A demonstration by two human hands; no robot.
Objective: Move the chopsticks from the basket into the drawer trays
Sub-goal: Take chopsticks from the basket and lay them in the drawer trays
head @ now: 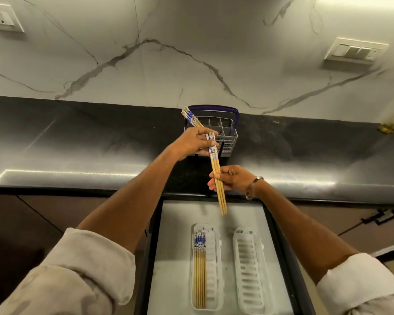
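The job looks partly done: a row of chopsticks [200,269] already lies along the left side of the left tray [216,264] in the open drawer [175,246], while the right tray [250,269] holds none. The basket [228,137] stands on the worktop [77,151] just behind the hands, and the compartments that show look bare, though its near side is hidden. What is left seems to be in the hands. The left hand [196,144] is closed around a bunch [190,117] whose patterned ends fan out up and left in front of the basket. The right hand [232,178] pinches a few sticks [217,173] between thumb and fingers [214,176], tips pointing down over the drawer's back edge; their patterned tops cross in front of the left hand, and I cannot tell whether they touch it.
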